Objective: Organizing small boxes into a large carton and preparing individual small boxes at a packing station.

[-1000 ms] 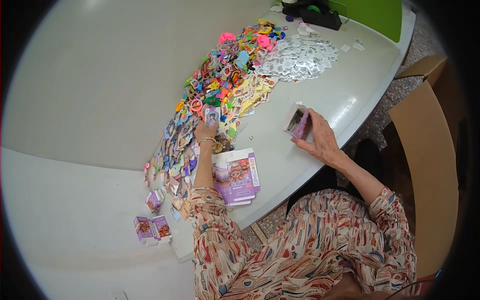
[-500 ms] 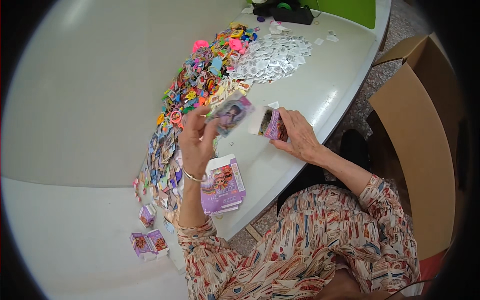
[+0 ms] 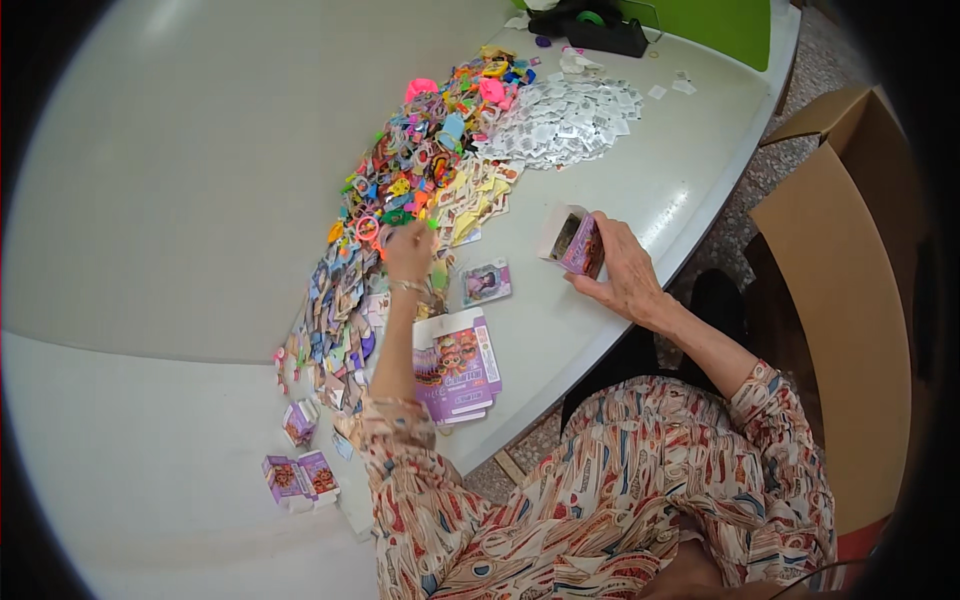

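In my right hand [image 3: 625, 262] is a small open purple box [image 3: 583, 250], its white flap raised and something dark inside. My left hand [image 3: 408, 252], blurred by motion, reaches to the edge of a heap of colorful plastic trinkets [image 3: 400, 187]; its fingers cannot be made out clearly. A clear-wrapped picture card [image 3: 485, 282] lies on the table between my hands. Beside my left wrist is a stack of flattened purple boxes [image 3: 462, 368].
Small white printed packets [image 3: 565, 125] are heaped farther off, with yellow cards [image 3: 475, 205] nearer. Many small cards [image 3: 335, 310] lie left of my arm. Folded purple boxes [image 3: 300, 480] sit at lower left, a tape dispenser [image 3: 600, 35] at the back, a cardboard carton [image 3: 835, 330] at right.
My left hand has put the picture card down on the table and moved to the trinket heap. My right hand still holds the box.
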Action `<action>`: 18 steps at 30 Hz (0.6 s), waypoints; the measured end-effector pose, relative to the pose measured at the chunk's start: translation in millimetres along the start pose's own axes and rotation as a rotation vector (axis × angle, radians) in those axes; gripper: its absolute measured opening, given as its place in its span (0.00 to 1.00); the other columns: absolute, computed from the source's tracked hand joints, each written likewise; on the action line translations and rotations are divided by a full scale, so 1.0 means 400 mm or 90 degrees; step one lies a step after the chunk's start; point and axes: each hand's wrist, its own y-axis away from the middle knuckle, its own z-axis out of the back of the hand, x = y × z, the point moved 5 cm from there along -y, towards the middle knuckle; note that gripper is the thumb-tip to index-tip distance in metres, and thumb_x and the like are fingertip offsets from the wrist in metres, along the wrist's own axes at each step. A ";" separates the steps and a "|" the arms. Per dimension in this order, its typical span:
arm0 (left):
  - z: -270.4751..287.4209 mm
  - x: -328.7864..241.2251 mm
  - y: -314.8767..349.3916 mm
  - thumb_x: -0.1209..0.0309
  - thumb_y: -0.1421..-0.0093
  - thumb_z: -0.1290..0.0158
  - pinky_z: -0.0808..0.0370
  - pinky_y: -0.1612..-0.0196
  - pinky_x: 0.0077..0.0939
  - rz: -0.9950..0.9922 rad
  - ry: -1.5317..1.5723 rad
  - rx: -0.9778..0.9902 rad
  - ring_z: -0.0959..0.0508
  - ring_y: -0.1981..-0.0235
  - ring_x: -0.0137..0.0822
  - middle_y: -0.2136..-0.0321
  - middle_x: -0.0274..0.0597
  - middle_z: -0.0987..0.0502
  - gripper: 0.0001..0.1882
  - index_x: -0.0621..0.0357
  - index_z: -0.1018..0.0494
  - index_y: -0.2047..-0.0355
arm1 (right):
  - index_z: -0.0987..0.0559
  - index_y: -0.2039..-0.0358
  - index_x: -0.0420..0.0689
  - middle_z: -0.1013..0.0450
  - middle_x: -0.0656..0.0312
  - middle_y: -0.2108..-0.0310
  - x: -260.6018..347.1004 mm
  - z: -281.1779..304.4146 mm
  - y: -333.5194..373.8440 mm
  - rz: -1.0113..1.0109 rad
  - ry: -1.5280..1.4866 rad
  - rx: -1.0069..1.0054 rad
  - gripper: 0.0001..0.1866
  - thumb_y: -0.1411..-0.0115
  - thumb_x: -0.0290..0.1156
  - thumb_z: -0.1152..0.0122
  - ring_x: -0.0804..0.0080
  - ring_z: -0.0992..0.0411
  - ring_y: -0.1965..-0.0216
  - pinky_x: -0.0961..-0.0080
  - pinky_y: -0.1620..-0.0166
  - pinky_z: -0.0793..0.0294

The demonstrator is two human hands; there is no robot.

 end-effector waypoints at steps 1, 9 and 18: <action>-0.006 0.022 -0.047 0.63 0.46 0.44 0.26 0.68 0.33 0.052 0.038 0.018 0.21 0.73 0.44 0.73 0.47 0.20 0.12 0.57 0.21 0.67 | 0.46 0.40 0.35 0.36 0.44 0.53 -0.005 0.003 -0.002 -0.003 -0.001 0.007 0.47 0.53 0.40 0.30 0.49 0.34 0.53 0.61 0.49 0.32; -0.131 0.152 -0.285 0.55 0.48 0.42 0.26 0.64 0.39 0.180 0.048 0.005 0.20 0.69 0.49 0.71 0.51 0.20 0.19 0.61 0.21 0.68 | 0.45 0.41 0.34 0.35 0.45 0.56 0.017 0.008 0.001 0.023 0.027 0.002 0.45 0.54 0.38 0.30 0.50 0.34 0.55 0.63 0.52 0.31; -0.183 0.136 -0.286 0.64 0.53 0.38 0.25 0.66 0.37 0.227 0.123 -0.035 0.20 0.72 0.44 0.73 0.48 0.19 0.11 0.59 0.20 0.75 | 0.43 0.43 0.33 0.35 0.45 0.56 0.017 0.010 0.004 -0.029 0.023 0.051 0.46 0.56 0.37 0.28 0.50 0.33 0.55 0.62 0.52 0.30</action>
